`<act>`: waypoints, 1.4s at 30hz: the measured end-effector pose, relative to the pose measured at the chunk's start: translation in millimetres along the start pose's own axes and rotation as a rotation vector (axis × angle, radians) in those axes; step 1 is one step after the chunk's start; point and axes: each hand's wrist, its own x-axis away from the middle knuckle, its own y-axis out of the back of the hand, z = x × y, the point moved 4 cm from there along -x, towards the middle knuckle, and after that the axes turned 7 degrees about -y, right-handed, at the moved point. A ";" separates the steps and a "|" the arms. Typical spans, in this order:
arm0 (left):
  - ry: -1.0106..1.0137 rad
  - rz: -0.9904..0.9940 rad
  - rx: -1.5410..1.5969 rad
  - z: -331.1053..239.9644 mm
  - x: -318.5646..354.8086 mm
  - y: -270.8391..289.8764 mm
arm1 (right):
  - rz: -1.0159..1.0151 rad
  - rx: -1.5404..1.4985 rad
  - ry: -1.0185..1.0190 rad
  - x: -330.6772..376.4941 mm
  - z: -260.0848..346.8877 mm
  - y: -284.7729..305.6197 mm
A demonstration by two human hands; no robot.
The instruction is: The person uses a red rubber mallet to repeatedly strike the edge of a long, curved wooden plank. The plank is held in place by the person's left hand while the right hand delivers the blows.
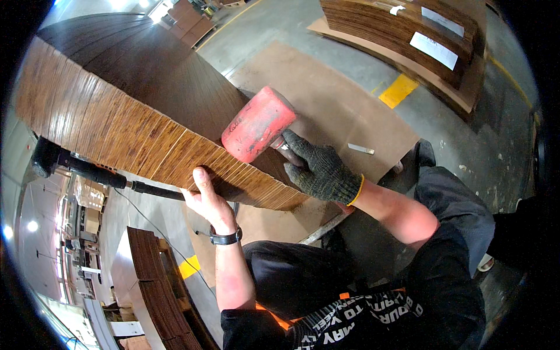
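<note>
A tall stack of dark brown wooden sheets fills the upper left, its layered edge facing me. My right hand, in a dark knitted glove, grips the handle of a red rubber mallet whose head rests at the stack's top corner. My bare left hand, with a black wristwatch, lies against the stack's layered edge, thumb up on the edge. A black tool or hose runs from the far left to just behind my left hand; how it is held is hidden.
Brown board sheets lie on the grey concrete floor under the stack. Another pile of dark sheets with white labels stands at the upper right, a yellow floor mark beside it. A further stack is at the lower left.
</note>
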 end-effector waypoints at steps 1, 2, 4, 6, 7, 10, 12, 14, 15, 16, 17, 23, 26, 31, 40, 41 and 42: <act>0.020 -0.008 -0.009 3.3 0.6 1.8 | 0.010 0.023 0.020 -0.2 -0.7 -0.3; 0.014 0.029 0.009 5.4 0.8 2.6 | 0.005 0.035 0.061 0.6 -1.4 -0.3; 0.017 0.064 0.011 10.0 1.3 7.4 | -0.035 -0.037 -0.028 0.4 -11.0 -1.3; 0.035 0.110 0.088 14.8 3.2 11.2 | -0.193 -0.119 0.059 -0.1 -14.7 -1.1; 0.048 0.110 0.106 17.0 3.9 13.5 | -0.227 -0.136 0.090 1.2 -16.5 -2.4; 0.075 0.183 0.092 22.6 9.1 12.6 | -0.205 -0.166 0.104 6.3 -22.9 -8.3; 0.125 0.219 -0.003 26.6 12.2 10.6 | 0.024 -0.147 -0.037 12.4 -28.7 -19.0; 0.117 0.222 0.026 26.3 13.7 8.4 | 0.019 -0.090 -0.033 16.0 -28.1 -20.2; 0.128 0.207 0.014 26.3 14.2 8.2 | 0.013 -0.071 -0.020 17.0 -27.1 -20.4; 0.121 0.208 0.023 25.5 14.8 7.5 | -0.049 -0.107 0.012 17.1 -25.3 -18.5; 0.114 0.212 0.022 24.5 15.1 7.0 | -0.072 -0.123 -0.007 16.5 -25.6 -17.9; 0.122 0.193 0.022 23.3 15.8 5.1 | -0.007 -0.010 0.052 12.2 -19.2 -16.0; 0.154 0.177 0.003 24.7 16.2 6.7 | -0.024 -0.062 -0.008 11.5 -18.2 -13.4; 0.134 0.202 0.030 26.3 16.6 8.1 | 0.009 -0.007 0.066 11.5 -21.2 -17.4; 0.169 0.212 -0.002 34.1 26.6 10.8 | 0.021 -0.107 -0.063 25.1 -34.0 -23.5; 0.148 0.230 0.013 33.7 27.0 9.7 | 0.105 -0.072 -0.099 27.9 -35.1 -26.1; 0.152 0.237 0.007 33.9 27.3 9.4 | 0.088 -0.052 -0.099 28.9 -35.6 -25.3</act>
